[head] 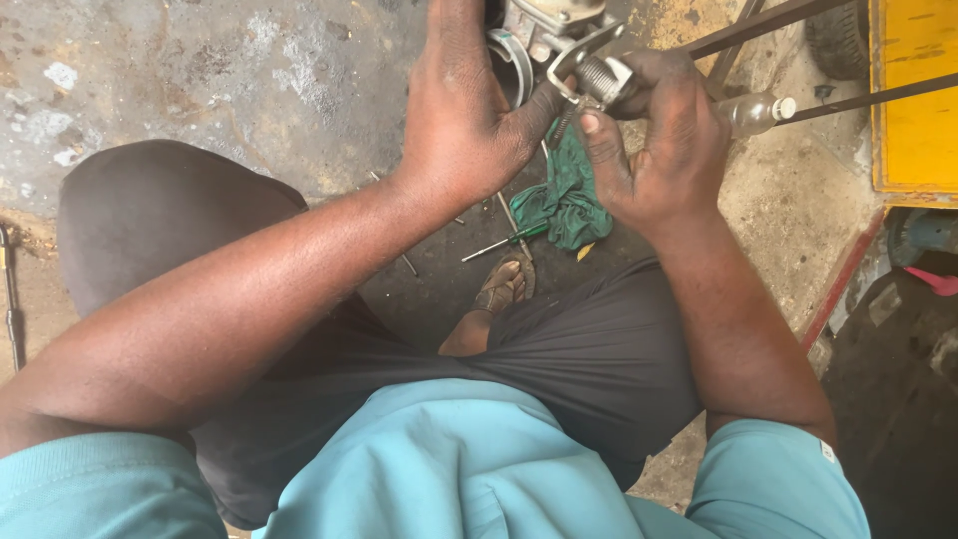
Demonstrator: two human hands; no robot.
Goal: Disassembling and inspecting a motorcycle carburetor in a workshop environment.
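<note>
Head view: metal part [589,60] points up-right.

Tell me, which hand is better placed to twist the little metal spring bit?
Probably the right hand: its fingertips already pinch the threaded spring piece, while the left hand wraps the metal part, steadying it.

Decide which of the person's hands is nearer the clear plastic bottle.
Right. The right hand is just left of the clear plastic bottle, almost touching it; the left hand is farther left, beyond the metal part.
</note>
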